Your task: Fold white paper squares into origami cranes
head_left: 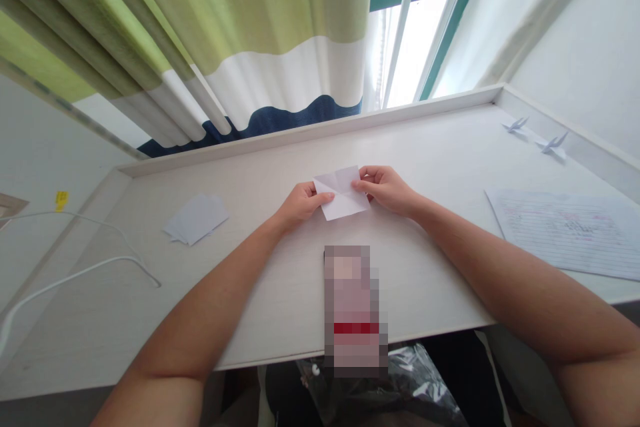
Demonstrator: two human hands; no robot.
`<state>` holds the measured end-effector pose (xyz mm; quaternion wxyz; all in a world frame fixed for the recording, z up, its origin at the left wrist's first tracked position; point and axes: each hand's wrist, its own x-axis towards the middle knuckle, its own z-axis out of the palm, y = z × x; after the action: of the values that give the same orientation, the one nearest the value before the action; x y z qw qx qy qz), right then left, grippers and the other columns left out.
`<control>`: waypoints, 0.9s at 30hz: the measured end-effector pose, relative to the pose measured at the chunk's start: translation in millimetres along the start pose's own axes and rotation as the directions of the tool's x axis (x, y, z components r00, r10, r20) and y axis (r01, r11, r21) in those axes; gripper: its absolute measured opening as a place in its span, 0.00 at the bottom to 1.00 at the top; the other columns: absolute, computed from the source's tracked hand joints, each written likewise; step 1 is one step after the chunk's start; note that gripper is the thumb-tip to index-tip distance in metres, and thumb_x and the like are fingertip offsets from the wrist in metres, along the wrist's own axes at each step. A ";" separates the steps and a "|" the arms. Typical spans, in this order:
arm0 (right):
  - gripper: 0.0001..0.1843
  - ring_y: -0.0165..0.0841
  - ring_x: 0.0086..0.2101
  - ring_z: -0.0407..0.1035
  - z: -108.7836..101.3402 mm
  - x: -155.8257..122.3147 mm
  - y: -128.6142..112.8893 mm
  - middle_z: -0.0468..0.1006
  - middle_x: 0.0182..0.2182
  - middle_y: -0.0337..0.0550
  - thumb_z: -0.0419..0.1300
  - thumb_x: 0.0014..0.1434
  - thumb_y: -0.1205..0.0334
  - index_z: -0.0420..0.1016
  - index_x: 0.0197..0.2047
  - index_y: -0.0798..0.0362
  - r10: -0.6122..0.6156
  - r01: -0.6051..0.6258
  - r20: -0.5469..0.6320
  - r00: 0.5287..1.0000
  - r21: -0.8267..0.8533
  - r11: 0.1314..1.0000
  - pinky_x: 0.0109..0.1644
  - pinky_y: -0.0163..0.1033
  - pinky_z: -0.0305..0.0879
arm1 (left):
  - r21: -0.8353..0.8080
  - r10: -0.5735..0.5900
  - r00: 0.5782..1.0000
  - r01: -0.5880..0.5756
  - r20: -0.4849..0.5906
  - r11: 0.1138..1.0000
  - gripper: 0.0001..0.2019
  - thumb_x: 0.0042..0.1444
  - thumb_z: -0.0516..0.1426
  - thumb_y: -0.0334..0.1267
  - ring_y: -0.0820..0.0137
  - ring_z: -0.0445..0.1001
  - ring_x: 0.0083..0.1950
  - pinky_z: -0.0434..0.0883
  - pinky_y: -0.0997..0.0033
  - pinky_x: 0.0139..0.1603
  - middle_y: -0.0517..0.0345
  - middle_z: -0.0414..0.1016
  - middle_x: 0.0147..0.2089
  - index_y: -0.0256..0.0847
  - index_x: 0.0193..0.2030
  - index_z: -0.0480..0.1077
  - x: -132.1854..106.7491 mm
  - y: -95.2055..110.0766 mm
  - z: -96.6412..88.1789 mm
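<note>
A small white sheet of paper (pixel 343 197) with crease lines is held up over the middle of the white desk. My left hand (pixel 303 203) pinches its left edge, thumb on top and fingers behind. On the right edge, my right hand (pixel 383 187) grips the sheet in the same way, its thumb near the upper right part. Closer to me, a pixelated upright shape (pixel 353 307) reaches the desk's front edge; what it is cannot be made out.
Several loose white paper squares (pixel 197 219) lie to the left. Two folded paper figures (pixel 554 142) stand at the back right, beyond a lined, written-on notebook (pixel 570 230). A white cable (pixel 75 267) crosses the left side. Behind the desk's raised rim (pixel 310 127) hangs a curtain (pixel 250 7).
</note>
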<state>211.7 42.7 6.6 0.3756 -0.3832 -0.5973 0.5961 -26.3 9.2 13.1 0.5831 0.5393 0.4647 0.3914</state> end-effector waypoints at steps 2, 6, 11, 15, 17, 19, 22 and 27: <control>0.17 0.31 0.28 0.72 0.2 0.1 -1.5 0.79 0.28 0.40 0.76 0.52 0.50 0.77 0.32 0.52 0.000 0.000 -0.004 1.000 0.002 1.000 0.28 0.37 0.70 | -0.007 -0.007 1.000 0.007 0.002 1.000 0.21 0.47 0.74 0.49 0.65 0.80 0.40 0.73 0.66 0.44 0.49 0.86 0.40 0.35 0.41 0.83 0.0 0.5 0.0; 0.15 0.35 0.32 0.75 -3.1 -1.2 -6.8 0.82 0.31 0.45 0.75 0.50 0.53 0.79 0.32 0.53 0.018 -0.017 0.053 0.998 -0.024 1.000 0.32 0.39 0.73 | -0.034 0.010 0.998 -0.012 -0.054 0.999 0.23 0.48 0.74 0.53 0.67 0.78 0.36 0.70 0.69 0.38 0.52 0.85 0.38 0.36 0.41 0.81 1.1 -2.2 1.8; 0.14 0.31 0.29 0.71 -8.5 -3.7 -6.7 0.80 0.28 0.41 0.73 0.55 0.51 0.80 0.32 0.54 0.022 -0.007 0.127 0.992 -0.121 0.993 0.30 0.36 0.64 | 0.047 0.074 0.997 -0.074 0.010 0.996 0.25 0.52 0.72 0.59 0.66 0.79 0.37 0.71 0.69 0.37 0.50 0.85 0.40 0.37 0.42 0.81 -0.4 -5.1 5.5; 0.18 0.32 0.30 0.72 -4.4 -2.1 -0.7 0.80 0.30 0.41 0.74 0.56 0.46 0.81 0.36 0.53 -0.058 0.061 0.026 0.998 -0.094 0.994 0.30 0.38 0.70 | 0.072 0.109 0.993 -0.112 0.055 0.991 0.28 0.54 0.72 0.58 0.61 0.82 0.44 0.74 0.66 0.44 0.46 0.86 0.46 0.37 0.51 0.79 -2.8 -2.8 6.8; 0.21 0.33 0.29 0.73 -1.4 -1.0 0.9 0.80 0.29 0.41 0.74 0.56 0.43 0.80 0.38 0.52 -0.064 0.063 -0.014 0.998 -0.070 0.996 0.29 0.39 0.73 | 0.106 0.127 0.991 -0.130 0.038 0.986 0.29 0.53 0.73 0.57 0.60 0.83 0.47 0.74 0.65 0.47 0.46 0.86 0.48 0.36 0.53 0.79 -2.8 -2.5 6.2; 0.23 0.34 0.29 0.73 0.1 -0.3 1.4 0.80 0.28 0.41 0.75 0.56 0.41 0.79 0.39 0.52 -0.068 0.067 -0.021 0.997 -0.050 0.997 0.27 0.39 0.75 | 0.155 0.140 0.990 -0.138 0.000 0.978 0.27 0.54 0.71 0.57 0.60 0.82 0.46 0.74 0.65 0.46 0.47 0.86 0.47 0.36 0.50 0.81 -2.2 -3.6 4.8; 0.23 0.33 0.28 0.75 -2.1 0.0 1.6 0.81 0.29 0.42 0.76 0.56 0.42 0.79 0.39 0.52 -0.053 0.053 0.009 0.999 -0.047 0.997 0.28 0.39 0.76 | 0.165 0.133 0.990 -0.126 -0.035 0.978 0.24 0.57 0.69 0.58 0.63 0.80 0.41 0.72 0.67 0.42 0.50 0.86 0.43 0.36 0.45 0.82 -1.2 -6.4 2.4; 0.19 0.33 0.25 0.77 -11.6 0.3 2.6 0.82 0.27 0.43 0.76 0.58 0.46 0.81 0.41 0.53 -0.030 0.036 0.068 0.997 -0.094 0.995 0.30 0.39 0.74 | 0.088 0.140 0.989 -0.135 -0.047 0.987 0.25 0.55 0.72 0.58 0.65 0.82 0.37 0.76 0.67 0.40 0.51 0.87 0.40 0.36 0.45 0.82 0.0 -7.9 -1.6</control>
<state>222.1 47.9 4.1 0.3465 -0.3708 -0.6435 0.5730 -28.2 8.8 5.3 0.5186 0.5837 0.4581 0.4248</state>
